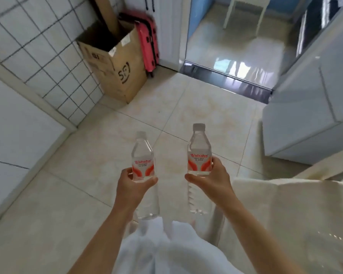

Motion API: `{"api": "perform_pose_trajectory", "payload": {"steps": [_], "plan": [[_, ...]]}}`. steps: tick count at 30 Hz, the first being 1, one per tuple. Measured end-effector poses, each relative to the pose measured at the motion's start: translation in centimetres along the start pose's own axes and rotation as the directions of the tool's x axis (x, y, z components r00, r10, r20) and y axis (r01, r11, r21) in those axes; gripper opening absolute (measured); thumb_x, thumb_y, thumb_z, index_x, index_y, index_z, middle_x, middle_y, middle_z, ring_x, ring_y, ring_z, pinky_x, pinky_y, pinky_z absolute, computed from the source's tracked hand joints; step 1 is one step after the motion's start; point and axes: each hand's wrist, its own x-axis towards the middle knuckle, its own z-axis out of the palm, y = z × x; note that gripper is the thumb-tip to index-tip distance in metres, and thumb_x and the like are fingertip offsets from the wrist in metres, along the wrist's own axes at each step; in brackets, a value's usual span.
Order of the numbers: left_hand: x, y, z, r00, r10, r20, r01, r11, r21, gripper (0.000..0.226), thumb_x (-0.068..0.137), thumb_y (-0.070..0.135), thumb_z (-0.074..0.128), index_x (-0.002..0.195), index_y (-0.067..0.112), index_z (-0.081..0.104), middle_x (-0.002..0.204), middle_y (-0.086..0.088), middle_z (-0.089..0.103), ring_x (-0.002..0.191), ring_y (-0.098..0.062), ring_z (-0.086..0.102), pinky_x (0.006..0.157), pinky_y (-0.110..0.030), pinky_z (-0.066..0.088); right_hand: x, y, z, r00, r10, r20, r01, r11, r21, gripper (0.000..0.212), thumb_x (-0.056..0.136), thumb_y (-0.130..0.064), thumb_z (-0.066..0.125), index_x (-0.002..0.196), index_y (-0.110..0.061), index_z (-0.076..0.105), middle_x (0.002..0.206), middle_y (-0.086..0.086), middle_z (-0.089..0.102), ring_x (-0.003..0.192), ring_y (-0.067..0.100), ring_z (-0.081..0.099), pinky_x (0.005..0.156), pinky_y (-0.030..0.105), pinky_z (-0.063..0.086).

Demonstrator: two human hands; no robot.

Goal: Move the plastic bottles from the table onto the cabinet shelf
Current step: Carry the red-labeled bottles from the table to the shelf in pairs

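I hold two clear plastic water bottles with red and white labels, both upright over the tiled floor. My left hand [131, 184] grips the left bottle [142, 155] around its middle, just below the label. My right hand [212, 179] grips the right bottle [199, 149] the same way, slightly higher and farther forward. Both bottles have white caps. Their lower halves show below my hands. No shelf is visible from here.
A table with a cream cloth [297, 210] stands at the lower right. A white cabinet [309, 107] is at the right. An open cardboard box [115, 62] and a pink suitcase [149, 42] stand against the tiled wall [34, 44]. A doorway [234, 36] lies ahead.
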Motion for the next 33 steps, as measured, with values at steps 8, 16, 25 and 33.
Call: {"api": "perform_pose_trajectory", "payload": {"steps": [8, 16, 25, 33], "plan": [[1.5, -4.6, -16.7, 0.967, -0.143, -0.211, 0.099, 0.973, -0.207, 0.059, 0.066, 0.023, 0.088, 0.114, 0.013, 0.055, 0.103, -0.004, 0.066, 0.088, -0.025, 0.065, 0.077, -0.035, 0.053, -0.7, -8.3, 16.4, 0.961, -0.104, 0.255, 0.137, 0.984, -0.116, 0.069, 0.059, -0.032, 0.088, 0.117, -0.019, 0.053, 0.097, -0.011, 0.065, 0.085, 0.001, 0.061, 0.066, 0.014, 0.046], [2.6, -9.7, -29.5, 0.858, -0.291, -0.424, 0.122, 0.916, -0.382, 0.062, 0.064, 0.023, 0.09, 0.114, 0.014, 0.054, 0.101, 0.0, 0.066, 0.089, -0.025, 0.066, 0.08, -0.036, 0.055, -2.5, -15.2, 32.2, 0.843, -0.195, 0.501, 0.345, 0.911, -0.226, 0.07, 0.057, -0.036, 0.088, 0.114, -0.021, 0.051, 0.094, -0.014, 0.06, 0.083, 0.001, 0.06, 0.062, 0.015, 0.046], [6.6, -11.2, -38.5, 0.744, -0.366, -0.559, 0.107, 0.891, -0.441, 0.065, 0.06, 0.026, 0.091, 0.113, 0.014, 0.055, 0.1, 0.001, 0.067, 0.09, -0.023, 0.067, 0.085, -0.048, 0.057, -1.2, -21.8, 43.6, 0.711, -0.248, 0.658, 0.509, 0.827, -0.24, 0.07, 0.058, -0.043, 0.087, 0.113, -0.029, 0.045, 0.091, -0.021, 0.055, 0.08, 0.0, 0.057, 0.062, 0.012, 0.045], [14.2, -8.1, -47.0, 0.654, -0.375, -0.656, 0.037, 0.883, -0.468, 0.055, 0.057, 0.029, 0.092, 0.096, 0.028, 0.053, 0.097, 0.005, 0.066, 0.09, -0.02, 0.068, 0.083, -0.047, 0.058, 2.4, -31.5, 54.0, 0.568, -0.317, 0.759, 0.637, 0.754, -0.162, 0.069, 0.056, -0.038, 0.088, 0.111, -0.026, 0.048, 0.091, -0.018, 0.059, 0.081, -0.003, 0.058, 0.058, 0.007, 0.04]]}}
